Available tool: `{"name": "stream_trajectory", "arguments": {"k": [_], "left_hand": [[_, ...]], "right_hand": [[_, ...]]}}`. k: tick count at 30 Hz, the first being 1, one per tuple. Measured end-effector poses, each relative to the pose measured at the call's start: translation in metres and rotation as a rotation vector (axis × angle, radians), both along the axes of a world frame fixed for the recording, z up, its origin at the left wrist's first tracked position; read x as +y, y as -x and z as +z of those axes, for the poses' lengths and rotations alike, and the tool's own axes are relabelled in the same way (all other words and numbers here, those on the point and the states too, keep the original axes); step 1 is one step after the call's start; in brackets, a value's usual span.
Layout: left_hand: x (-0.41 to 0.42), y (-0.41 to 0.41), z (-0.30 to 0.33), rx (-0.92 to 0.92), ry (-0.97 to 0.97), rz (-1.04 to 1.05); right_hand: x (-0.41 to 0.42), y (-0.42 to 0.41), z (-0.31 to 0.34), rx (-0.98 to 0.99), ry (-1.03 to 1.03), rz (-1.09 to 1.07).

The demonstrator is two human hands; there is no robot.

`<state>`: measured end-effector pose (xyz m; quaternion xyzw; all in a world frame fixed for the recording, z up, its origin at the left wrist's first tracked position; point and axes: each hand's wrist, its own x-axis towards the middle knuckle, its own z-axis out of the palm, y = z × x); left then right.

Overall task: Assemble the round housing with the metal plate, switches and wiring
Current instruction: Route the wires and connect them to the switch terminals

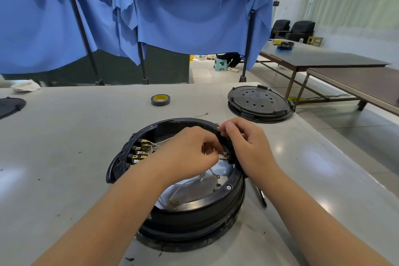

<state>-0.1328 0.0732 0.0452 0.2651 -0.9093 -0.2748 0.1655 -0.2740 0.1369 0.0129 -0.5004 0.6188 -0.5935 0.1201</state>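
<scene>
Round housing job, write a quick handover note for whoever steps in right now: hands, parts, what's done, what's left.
Left hand: inside the round housing, fingers pinching at a brass terminal by the right wall.
Right hand: gripping the housing's right rim, steadying it.
Metal plate already sits in the housing floor; a row of switches is mounted on the left wall, with white wires running from them.
Left: finish the right-side connection, tidy loose wires. The black cover and tape roll wait on the table.
</scene>
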Motion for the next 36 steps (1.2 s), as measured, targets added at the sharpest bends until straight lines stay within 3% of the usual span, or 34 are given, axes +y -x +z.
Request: {"name": "stream_trajectory", "arguments": {"k": [36], "left_hand": [[0.0049, 0.0066, 0.0039, -0.081, 0.126, 0.055]], "right_hand": [[-0.0025, -0.0036, -0.0004, -0.05, 0.012, -0.004]]}}
